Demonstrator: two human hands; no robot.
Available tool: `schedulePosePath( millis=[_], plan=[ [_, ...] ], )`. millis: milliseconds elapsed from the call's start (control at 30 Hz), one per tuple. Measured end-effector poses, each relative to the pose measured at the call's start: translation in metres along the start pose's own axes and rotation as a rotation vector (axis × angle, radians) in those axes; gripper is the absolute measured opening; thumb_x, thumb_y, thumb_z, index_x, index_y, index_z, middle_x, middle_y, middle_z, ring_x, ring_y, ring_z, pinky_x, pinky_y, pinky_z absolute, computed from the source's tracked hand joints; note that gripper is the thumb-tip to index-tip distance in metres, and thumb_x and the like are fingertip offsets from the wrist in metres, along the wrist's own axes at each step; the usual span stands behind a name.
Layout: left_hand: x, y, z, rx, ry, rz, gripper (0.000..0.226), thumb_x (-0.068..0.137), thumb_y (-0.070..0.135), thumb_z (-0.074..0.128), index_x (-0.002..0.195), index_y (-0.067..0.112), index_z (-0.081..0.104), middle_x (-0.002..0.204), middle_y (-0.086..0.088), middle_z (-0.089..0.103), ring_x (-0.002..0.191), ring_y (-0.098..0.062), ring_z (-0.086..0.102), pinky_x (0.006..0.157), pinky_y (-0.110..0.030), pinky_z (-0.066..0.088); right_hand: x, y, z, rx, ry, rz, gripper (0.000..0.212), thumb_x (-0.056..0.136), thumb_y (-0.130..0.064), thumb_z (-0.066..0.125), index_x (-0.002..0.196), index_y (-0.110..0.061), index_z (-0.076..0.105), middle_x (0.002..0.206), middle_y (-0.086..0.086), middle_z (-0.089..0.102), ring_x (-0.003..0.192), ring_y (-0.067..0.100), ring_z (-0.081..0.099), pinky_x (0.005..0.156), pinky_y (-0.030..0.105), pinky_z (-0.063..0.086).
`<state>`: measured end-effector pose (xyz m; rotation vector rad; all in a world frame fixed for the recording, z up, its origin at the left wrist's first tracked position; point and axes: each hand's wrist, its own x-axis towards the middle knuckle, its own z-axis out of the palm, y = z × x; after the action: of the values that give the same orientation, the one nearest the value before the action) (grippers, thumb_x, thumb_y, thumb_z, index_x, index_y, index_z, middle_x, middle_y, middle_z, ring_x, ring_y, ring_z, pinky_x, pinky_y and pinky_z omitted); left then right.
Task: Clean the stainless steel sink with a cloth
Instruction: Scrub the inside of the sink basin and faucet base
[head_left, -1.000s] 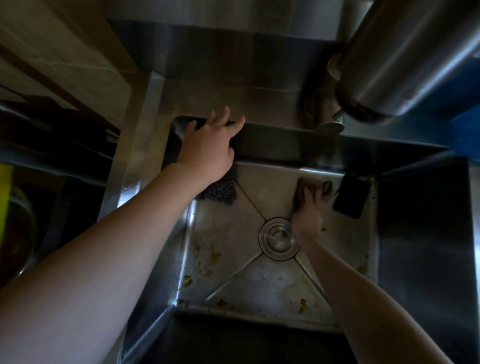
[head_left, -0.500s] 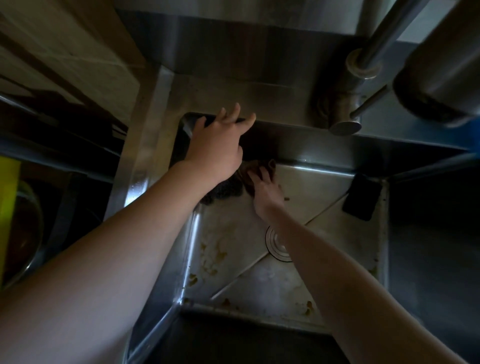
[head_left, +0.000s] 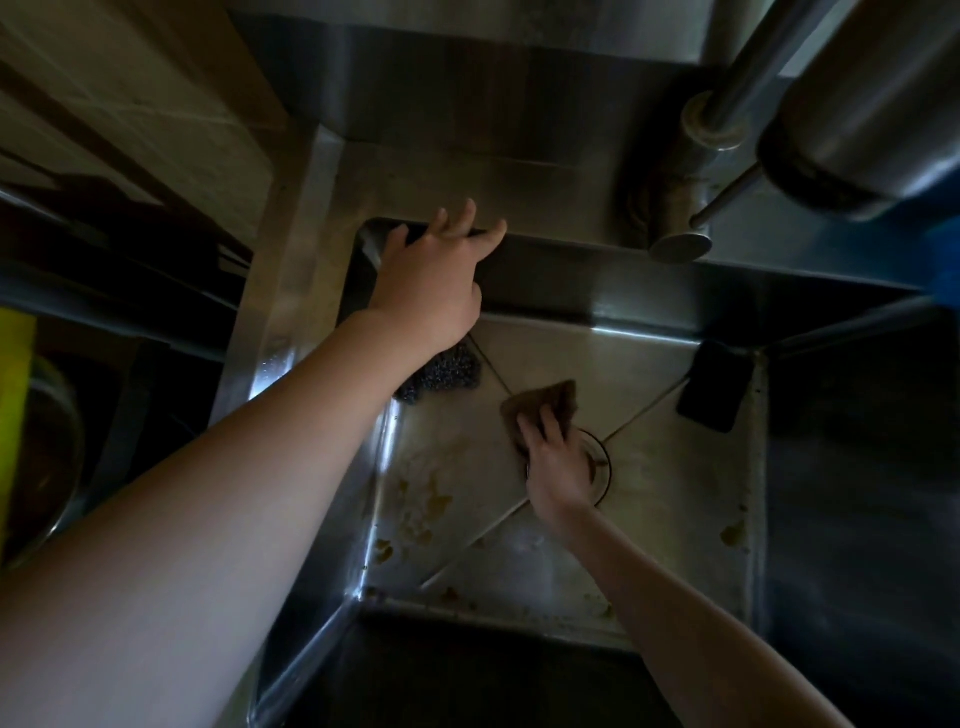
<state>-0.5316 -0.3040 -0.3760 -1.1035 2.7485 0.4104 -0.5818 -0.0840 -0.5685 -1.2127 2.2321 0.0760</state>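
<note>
Head view: right hand (head_left: 558, 467) presses a brown cloth (head_left: 550, 402), fingers flat, on the sink (head_left: 675, 493) floor beside the drain (head_left: 602, 462). Left hand (head_left: 431, 291), fingers spread, rests on the far rim.

R hand (head_left: 558, 467) on cloth (head_left: 551, 401) in sink (head_left: 654, 379)

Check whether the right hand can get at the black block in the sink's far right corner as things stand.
Probably yes. The right hand presses the cloth by the drain, and only bare sink floor lies between it and the black block; nothing stands in the way.
</note>
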Motion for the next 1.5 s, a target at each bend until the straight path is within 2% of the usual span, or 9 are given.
schedulePosePath(
  millis=[167, 267, 433, 633, 800, 1100, 1300, 1433, 1500],
  plan=[
    [0.001, 0.002, -0.001, 0.006, -0.013, -0.011, 0.067, 0.089, 0.011, 0.048, 0.147, 0.032, 0.023, 0.157, -0.005, 0.016, 0.143, -0.027, 0.017, 0.111, -0.052, 0.02, -0.032, -0.026, 0.033, -0.13, -0.228, -0.422, 0.065, 0.092, 0.0, 0.038, 0.148, -0.028, 0.021, 0.159, 0.003, 0.01, 0.142, 0.035, 0.016, 0.111, 0.044, 0.033],
    [0.0, 0.001, -0.001, 0.0, -0.019, -0.019, 0.067, 0.089, 0.011, 0.048, 0.147, 0.033, 0.023, 0.158, -0.006, 0.013, 0.143, -0.028, 0.016, 0.113, -0.052, 0.017, -0.033, -0.025, 0.03, -0.098, -0.244, -0.486, 0.059, 0.095, -0.004, 0.033, 0.146, -0.031, 0.026, 0.159, -0.001, 0.012, 0.143, 0.03, 0.015, 0.105, 0.047, 0.035],
    [0.001, 0.001, -0.001, 0.008, -0.013, -0.015, 0.066, 0.089, 0.011, 0.048, 0.147, 0.033, 0.024, 0.158, -0.006, 0.014, 0.143, -0.029, 0.016, 0.113, -0.051, 0.019, 0.012, -0.004, -0.009, -0.012, 0.06, -0.215, 0.06, 0.089, -0.008, 0.038, 0.144, -0.029, 0.033, 0.156, 0.004, 0.024, 0.138, 0.032, 0.027, 0.112, 0.042, 0.026],
    [-0.001, 0.001, 0.0, 0.006, -0.002, -0.016, 0.066, 0.089, 0.011, 0.049, 0.147, 0.032, 0.024, 0.157, -0.005, 0.016, 0.143, -0.027, 0.017, 0.113, -0.052, 0.02, 0.065, 0.044, -0.057, 0.383, 0.271, 0.302, 0.061, 0.087, -0.004, 0.049, 0.143, -0.024, 0.038, 0.155, 0.006, 0.027, 0.14, 0.031, 0.025, 0.114, 0.042, 0.027],
    [-0.002, 0.003, -0.001, 0.005, 0.032, -0.007, 0.065, 0.088, 0.011, 0.049, 0.146, 0.031, 0.027, 0.156, -0.004, 0.02, 0.142, -0.027, 0.023, 0.111, -0.05, 0.024, 0.062, 0.046, -0.057, 0.457, 0.323, 0.399, 0.065, 0.086, 0.004, 0.045, 0.145, -0.02, 0.036, 0.158, 0.006, 0.02, 0.142, 0.031, 0.018, 0.114, 0.042, 0.028],
    [-0.007, 0.002, 0.0, 0.052, 0.02, 0.019, 0.067, 0.089, 0.019, 0.049, 0.148, 0.028, 0.02, 0.155, -0.005, 0.024, 0.14, -0.027, 0.024, 0.11, -0.049, 0.022, 0.01, -0.011, -0.007, 0.094, 0.018, -0.089, 0.06, 0.092, -0.004, 0.039, 0.146, -0.028, 0.032, 0.158, 0.0, 0.017, 0.147, 0.026, 0.006, 0.108, 0.037, 0.036],
    [-0.061, -0.014, 0.011, 0.072, 0.027, -0.016, 0.07, 0.089, 0.022, 0.048, 0.149, 0.03, 0.013, 0.159, -0.003, 0.006, 0.144, -0.025, 0.012, 0.109, -0.048, 0.02, -0.03, -0.027, 0.012, -0.192, 0.039, -0.375, 0.058, 0.08, -0.012, 0.066, 0.132, -0.034, 0.053, 0.145, 0.0, 0.046, 0.13, 0.028, 0.048, 0.089, 0.027, 0.051],
    [-0.104, -0.036, 0.015, 0.091, 0.004, -0.068, 0.066, 0.088, 0.02, 0.05, 0.148, 0.027, 0.023, 0.158, -0.005, 0.015, 0.142, -0.024, 0.021, 0.104, -0.045, 0.027, -0.034, -0.041, 0.037, -0.139, -0.268, -0.588, 0.055, 0.097, -0.004, 0.031, 0.146, -0.028, 0.03, 0.16, 0.001, 0.011, 0.147, 0.032, 0.006, 0.11, 0.037, 0.037],
    [-0.124, -0.044, 0.015, 0.089, 0.035, -0.075, 0.064, 0.085, 0.017, 0.053, 0.145, 0.023, 0.033, 0.154, -0.009, 0.025, 0.139, -0.025, 0.03, 0.1, -0.046, 0.031, -0.022, -0.052, 0.034, -0.1, -0.271, -0.607, 0.055, 0.096, -0.002, 0.029, 0.144, -0.028, 0.033, 0.16, -0.003, 0.009, 0.147, 0.028, 0.003, 0.11, 0.037, 0.037]
  ],
)
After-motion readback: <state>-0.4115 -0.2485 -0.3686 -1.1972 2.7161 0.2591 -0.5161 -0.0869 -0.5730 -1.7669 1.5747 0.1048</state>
